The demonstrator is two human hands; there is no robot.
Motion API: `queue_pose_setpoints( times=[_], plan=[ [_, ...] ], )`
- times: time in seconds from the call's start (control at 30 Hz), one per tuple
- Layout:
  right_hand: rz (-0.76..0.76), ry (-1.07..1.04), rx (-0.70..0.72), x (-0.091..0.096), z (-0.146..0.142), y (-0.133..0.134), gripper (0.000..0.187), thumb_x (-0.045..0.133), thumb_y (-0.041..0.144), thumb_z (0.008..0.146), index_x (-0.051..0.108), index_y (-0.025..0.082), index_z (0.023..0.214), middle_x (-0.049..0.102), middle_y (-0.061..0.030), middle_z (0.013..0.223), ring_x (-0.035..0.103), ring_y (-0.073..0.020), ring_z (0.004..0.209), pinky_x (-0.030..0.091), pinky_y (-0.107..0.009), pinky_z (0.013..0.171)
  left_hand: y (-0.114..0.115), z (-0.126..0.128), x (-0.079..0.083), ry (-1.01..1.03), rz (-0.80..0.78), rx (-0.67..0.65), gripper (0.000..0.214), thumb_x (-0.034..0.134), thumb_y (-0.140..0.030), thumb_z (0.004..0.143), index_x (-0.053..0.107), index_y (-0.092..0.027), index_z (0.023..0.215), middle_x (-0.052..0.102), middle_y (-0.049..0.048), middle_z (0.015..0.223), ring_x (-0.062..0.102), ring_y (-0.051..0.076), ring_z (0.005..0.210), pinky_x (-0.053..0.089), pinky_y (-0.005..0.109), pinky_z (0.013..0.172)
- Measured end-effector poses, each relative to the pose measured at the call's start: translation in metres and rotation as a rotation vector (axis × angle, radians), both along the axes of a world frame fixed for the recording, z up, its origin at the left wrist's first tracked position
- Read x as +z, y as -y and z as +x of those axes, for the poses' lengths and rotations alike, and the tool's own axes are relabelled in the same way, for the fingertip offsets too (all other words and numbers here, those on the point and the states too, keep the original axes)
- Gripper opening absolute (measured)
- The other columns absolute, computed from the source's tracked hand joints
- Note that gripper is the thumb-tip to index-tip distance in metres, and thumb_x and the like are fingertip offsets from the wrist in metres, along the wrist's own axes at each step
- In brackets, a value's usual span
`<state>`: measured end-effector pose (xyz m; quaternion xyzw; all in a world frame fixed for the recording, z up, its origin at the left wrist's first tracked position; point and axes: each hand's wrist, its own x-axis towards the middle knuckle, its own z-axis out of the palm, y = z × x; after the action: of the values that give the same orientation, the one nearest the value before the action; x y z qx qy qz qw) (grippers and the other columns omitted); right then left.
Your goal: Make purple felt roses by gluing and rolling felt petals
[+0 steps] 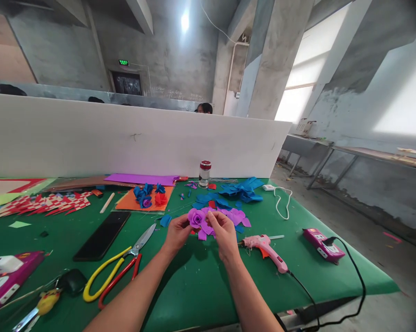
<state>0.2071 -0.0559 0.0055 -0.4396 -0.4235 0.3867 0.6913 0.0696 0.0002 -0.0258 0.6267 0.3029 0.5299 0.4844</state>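
Observation:
A purple paper rose (196, 217) with a spiral centre is held up over the green table. My left hand (178, 234) is closed, thumb and fingers pinching the rose from its left and lower side. My right hand (223, 232) is closed in a pinch at the rose's right edge; its fingertips touch a petal there, though whether that petal is joined to the rose I cannot tell. Behind and under the hands lie loose purple petals (237, 216). To the right of my right hand rests a pink glue gun (266, 249) with a clear glue stick in its back.
Scissors (125, 265) and a black phone (102, 235) lie left. Blue crepe paper (244, 189) and a red-lidded jar (204, 174) stand behind. Finished flowers sit on an orange sheet (125, 202). A purple power strip (323, 244) and black cord occupy the right. A white partition (131, 138) rises behind.

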Motion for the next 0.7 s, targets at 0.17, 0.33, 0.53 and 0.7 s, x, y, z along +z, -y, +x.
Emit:
queue_pose_setpoints(
  times=[0.17,0.33,0.53,0.7],
  plan=[
    [0.048,0.085,-0.037,-0.0006,-0.0033,0.0001,0.032,0.066,0.049,0.077,0.067,0.017,0.074,0.067,-0.0033,0.070,0.058,-0.0158,0.065,0.047,-0.027,0.061,-0.0010,0.0009,-0.0027,0.002,-0.013,0.001,0.020,0.074,-0.033,0.068,0.073,-0.015,0.077,0.068,0.0017,0.060,0.061,0.016,0.055,0.052,0.027,0.056],
    [0.079,0.123,-0.080,-0.0060,-0.0059,-0.0007,0.026,0.067,0.044,0.077,0.067,0.018,0.079,0.070,-0.0048,0.075,0.062,-0.0179,0.068,0.049,-0.029,0.065,0.0017,0.0009,0.0016,-0.011,-0.016,0.004,0.018,0.074,-0.031,0.067,0.073,-0.016,0.076,0.068,0.0010,0.060,0.063,0.016,0.054,0.052,0.027,0.056],
    [0.070,0.118,-0.146,-0.0033,-0.0054,0.0045,0.030,0.067,0.047,0.076,0.065,0.017,0.075,0.066,-0.0034,0.068,0.059,-0.0159,0.062,0.047,-0.027,0.059,0.0036,0.0015,0.0057,0.018,-0.031,0.006,0.018,0.075,-0.030,0.064,0.072,-0.016,0.073,0.068,0.0007,0.059,0.063,0.016,0.052,0.053,0.028,0.055],
    [0.050,0.034,-0.132,0.0028,-0.0013,0.0029,0.036,0.063,0.052,0.079,0.066,0.017,0.075,0.065,-0.0034,0.067,0.058,-0.0155,0.061,0.048,-0.027,0.058,0.0043,0.0022,0.0064,0.043,-0.043,0.014,0.021,0.077,-0.033,0.063,0.073,-0.016,0.074,0.069,0.0008,0.062,0.063,0.016,0.053,0.054,0.029,0.057]
  ],
)
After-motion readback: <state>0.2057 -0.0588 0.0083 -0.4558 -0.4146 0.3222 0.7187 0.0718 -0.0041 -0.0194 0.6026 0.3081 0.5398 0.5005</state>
